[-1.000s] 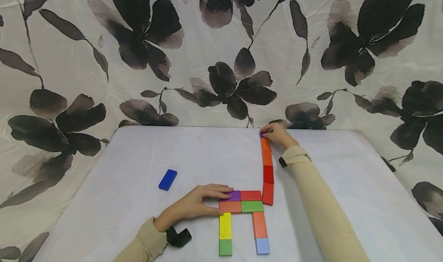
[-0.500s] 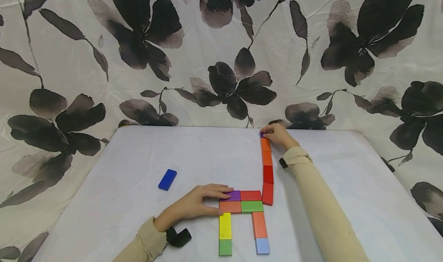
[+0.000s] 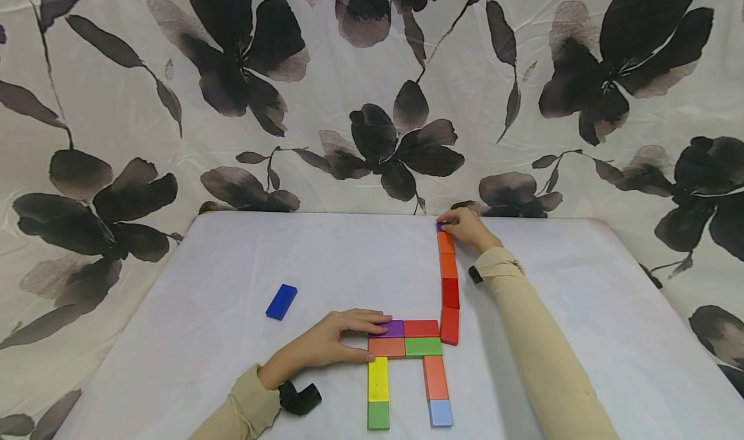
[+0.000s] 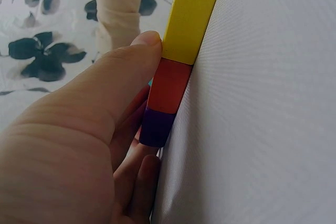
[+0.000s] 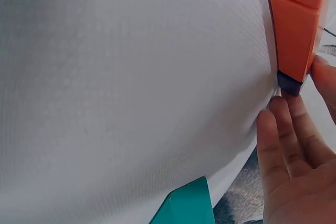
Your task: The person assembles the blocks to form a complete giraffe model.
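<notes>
In the head view, my left hand [image 3: 325, 340] holds the left end of a double row of wooden blocks. Its fingers lie over a purple block [image 3: 396, 328] and its thumb touches the near side of a salmon block [image 3: 386, 347] by the yellow block [image 3: 378, 378]. Far off, my right hand [image 3: 469, 228] pinches a small dark purple block [image 3: 439, 227] at the tip of a column of orange blocks [image 3: 448, 265] and red blocks [image 3: 450, 293]. The right wrist view shows the dark block [image 5: 289, 83] against the orange one, fingertips at its end.
A blue block [image 3: 281, 302] lies alone at left on the white table [image 3: 203, 362]. Red [image 3: 421, 328] and green [image 3: 423, 346] blocks continue the double row; two legs end in a green [image 3: 378, 416] and a light blue block [image 3: 440, 413]. A teal shape [image 5: 186, 203] shows in the right wrist view.
</notes>
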The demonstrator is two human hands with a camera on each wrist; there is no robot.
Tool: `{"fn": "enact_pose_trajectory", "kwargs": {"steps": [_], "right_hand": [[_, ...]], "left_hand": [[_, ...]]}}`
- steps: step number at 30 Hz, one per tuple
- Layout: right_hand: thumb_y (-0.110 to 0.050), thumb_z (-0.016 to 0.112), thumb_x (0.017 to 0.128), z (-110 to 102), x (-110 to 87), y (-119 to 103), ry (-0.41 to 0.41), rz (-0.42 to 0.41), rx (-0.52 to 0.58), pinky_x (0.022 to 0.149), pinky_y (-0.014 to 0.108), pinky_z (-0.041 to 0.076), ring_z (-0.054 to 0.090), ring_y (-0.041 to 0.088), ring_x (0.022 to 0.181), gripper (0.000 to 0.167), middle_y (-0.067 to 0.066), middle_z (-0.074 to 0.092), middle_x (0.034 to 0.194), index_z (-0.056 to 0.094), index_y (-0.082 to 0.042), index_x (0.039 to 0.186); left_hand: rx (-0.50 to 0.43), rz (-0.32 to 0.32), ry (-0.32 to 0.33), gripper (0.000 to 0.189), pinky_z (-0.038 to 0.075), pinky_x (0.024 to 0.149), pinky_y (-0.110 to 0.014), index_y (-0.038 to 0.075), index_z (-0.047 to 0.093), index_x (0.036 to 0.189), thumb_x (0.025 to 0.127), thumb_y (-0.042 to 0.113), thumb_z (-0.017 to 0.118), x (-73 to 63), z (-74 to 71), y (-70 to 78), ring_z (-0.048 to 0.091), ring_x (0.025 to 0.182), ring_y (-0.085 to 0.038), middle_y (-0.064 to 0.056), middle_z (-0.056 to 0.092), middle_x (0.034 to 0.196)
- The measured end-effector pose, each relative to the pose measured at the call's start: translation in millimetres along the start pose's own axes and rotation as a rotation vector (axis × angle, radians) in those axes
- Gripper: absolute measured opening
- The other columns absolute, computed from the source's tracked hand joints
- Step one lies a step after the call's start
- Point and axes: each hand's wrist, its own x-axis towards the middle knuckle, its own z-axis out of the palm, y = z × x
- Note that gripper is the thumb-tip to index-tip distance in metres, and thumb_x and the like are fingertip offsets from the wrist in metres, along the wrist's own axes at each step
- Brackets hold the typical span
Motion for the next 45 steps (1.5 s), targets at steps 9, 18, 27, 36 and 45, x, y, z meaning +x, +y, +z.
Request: {"fn": "enact_pose_trajectory", "kwargs": {"steps": [9,18,27,36,45], "right_hand": [[-0.004,0.057,0.096,-1.8,-1.6,2.9,0.001,-0.033,-0.03,0.091,0.044,0.047,0.056,0.033,0.099,0.028,0.022,0.065,0.113,0.067,0.001,0.122],[-0.009,0.051,0.099,-9.1,-6.6,-1.3,-0.061,-0.024,-0.029,0.089,0.045,0.05,0.056,0.035,0.107,0.035,0.024,0.061,0.123,0.06,0.002,0.131],[-0.011,0.05,0.101,-34.4,-21.2,-14.8,-0.025,-0.08,-0.034,0.1,0.051,0.045,0.054,0.039,0.115,0.035,0.024,0.06,0.126,0.059,0.005,0.131],[-0.009,0.055,0.1,-72.6,-55.0,-9.8,0.152,-0.151,0.103,0.097,0.053,0.046,0.056,0.038,0.115,0.033,0.024,0.059,0.129,0.06,0.004,0.13],[-0.008,0.062,0.097,-79.0,-79.5,28.9,0.202,-0.074,0.257,0.094,0.04,0.046,0.054,0.035,0.117,0.038,0.026,0.057,0.132,0.058,0.005,0.132]], "left_hand": [[-0.003,-0.02,0.0,0.047,0.033,0.111,-0.052,0.024,0.065,0.134,0.088,0.028,0.076,0.0,1.0,1.4,0.038,0.14,-0.014,0.014,0.05,0.146],[-0.01,-0.011,-0.005,0.047,0.035,0.111,-0.049,0.023,0.065,0.134,0.089,0.028,0.076,-1.0,0.4,0.1,0.039,0.14,-0.015,0.012,0.05,0.147],[0.002,-0.016,-0.001,0.048,0.034,0.111,-0.051,0.024,0.064,0.134,0.088,0.028,0.077,-1.0,-0.2,0.0,0.038,0.14,-0.014,0.014,0.049,0.146],[0.015,0.009,0.007,0.047,0.035,0.11,-0.051,0.023,0.065,0.133,0.088,0.028,0.077,0.8,0.4,-3.1,0.039,0.14,-0.016,0.012,0.05,0.146],[0.011,0.007,-0.002,0.047,0.035,0.11,-0.051,0.023,0.064,0.134,0.088,0.028,0.076,1.5,-0.3,-3.0,0.039,0.14,-0.015,0.013,0.05,0.146]]}}
